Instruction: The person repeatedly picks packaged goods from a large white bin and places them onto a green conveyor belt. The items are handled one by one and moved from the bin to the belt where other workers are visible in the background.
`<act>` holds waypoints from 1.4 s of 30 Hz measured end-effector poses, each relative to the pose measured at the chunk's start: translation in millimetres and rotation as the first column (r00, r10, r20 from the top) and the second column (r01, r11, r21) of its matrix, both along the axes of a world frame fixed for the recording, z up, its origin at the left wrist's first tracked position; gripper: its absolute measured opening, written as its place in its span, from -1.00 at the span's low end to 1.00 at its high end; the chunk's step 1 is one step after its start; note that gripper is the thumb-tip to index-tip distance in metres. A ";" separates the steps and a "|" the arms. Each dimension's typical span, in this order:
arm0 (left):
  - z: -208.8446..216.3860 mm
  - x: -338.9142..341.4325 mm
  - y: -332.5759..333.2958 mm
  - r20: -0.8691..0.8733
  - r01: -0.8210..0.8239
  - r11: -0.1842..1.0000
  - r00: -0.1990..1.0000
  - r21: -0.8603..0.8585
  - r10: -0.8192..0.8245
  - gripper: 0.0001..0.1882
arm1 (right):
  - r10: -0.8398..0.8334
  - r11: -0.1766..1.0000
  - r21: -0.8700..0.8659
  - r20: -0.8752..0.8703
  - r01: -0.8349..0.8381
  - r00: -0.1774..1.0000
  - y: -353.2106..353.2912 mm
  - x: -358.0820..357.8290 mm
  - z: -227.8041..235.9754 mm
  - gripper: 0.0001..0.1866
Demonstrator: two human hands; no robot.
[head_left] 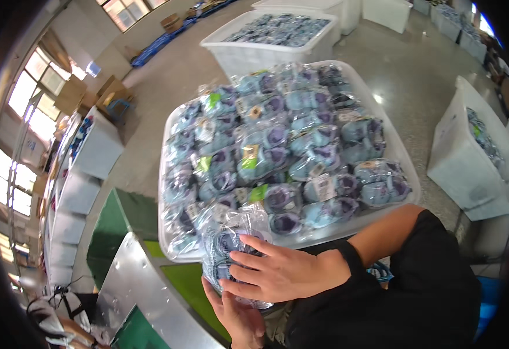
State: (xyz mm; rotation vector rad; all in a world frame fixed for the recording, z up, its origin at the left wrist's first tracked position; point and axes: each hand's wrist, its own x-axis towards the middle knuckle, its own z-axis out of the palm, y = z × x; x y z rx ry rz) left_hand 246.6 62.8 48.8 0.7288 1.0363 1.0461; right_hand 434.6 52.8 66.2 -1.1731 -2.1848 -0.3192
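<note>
A bagged pair of shoes [219, 238], bluish purple inside clear wrinkled plastic, is held between my two hands at the near edge of a white tub [408, 168]. My left hand [237, 317] supports its lower end from below, with the thumb along the side. Across the top lies my right hand [289, 270], fingers spread and pressing on the plastic. Beyond my hands the tub is heaped with rows of similar bagged shoes [266, 136], light blue with purple linings; some carry green or white tags.
A metal work surface [144, 291] with green parts stands at the near left. Behind the tub is another white bin [231, 55] full of bagged items. A white bin [452, 157] stands at the right. Several white bins [94, 145] line the left wall, near cardboard boxes [112, 90].
</note>
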 end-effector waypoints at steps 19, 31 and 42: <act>-25.9 -20.3 -20.1 -0.485 0.355 0.879 0.858 0.318 -0.171 -0.58 | -0.688 0.725 -0.138 -0.208 0.675 0.696 -9.2 434.5 -46.5 -0.45; -45.4 -108.1 -57.5 -0.615 0.065 0.977 0.785 0.205 0.077 -0.74 | -0.845 0.530 -0.296 -0.105 0.794 0.525 12.7 464.3 -148.5 -0.20; -48.9 -141.5 -76.2 -0.692 -0.083 0.983 0.701 0.162 0.174 -0.67 | -0.903 0.319 -0.479 0.110 0.818 0.416 41.5 477.6 -157.0 -0.43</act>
